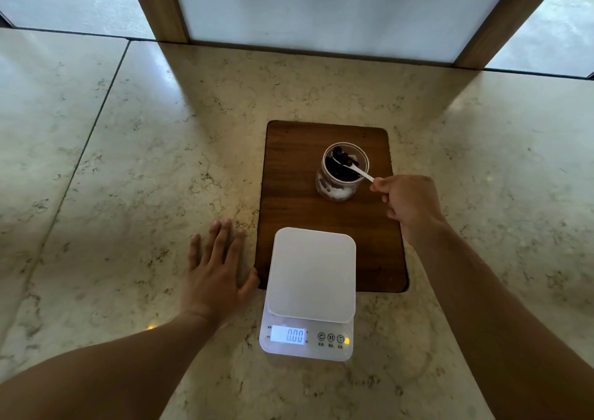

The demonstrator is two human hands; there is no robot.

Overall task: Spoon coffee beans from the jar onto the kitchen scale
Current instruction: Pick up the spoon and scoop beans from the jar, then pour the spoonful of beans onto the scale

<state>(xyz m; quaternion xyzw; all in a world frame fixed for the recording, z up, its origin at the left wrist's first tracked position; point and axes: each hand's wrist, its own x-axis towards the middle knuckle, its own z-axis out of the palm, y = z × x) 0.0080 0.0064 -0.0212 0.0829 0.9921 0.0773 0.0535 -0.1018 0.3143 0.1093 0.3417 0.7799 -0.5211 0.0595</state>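
Spoon (353,169), small, white, plastic: bowl sat inside the mouth of the clear round glass jar (341,175), carrying a few dark coffee beans (341,156); handle ran out over the rim toward the lower right, its long axis slanting from upper left to lower right. Right hand (406,201): pinched closed on the handle's end, just beside the jar. Left hand (216,265): fingers spread flat on the beige marble counter (128,194), holding nothing, thumb touching the edge of the dark wooden board (289,178). Jar stood upright on the board's far half. White square digital kitchen scale (310,275): near side of the jar, toward the person, straddling the board's near edge; platform bare, display 0.00. Judgement: the loaded spoon needed lifting clear of the rim, then carrying toward the body and slightly left, kept level. The right hand was nearer.
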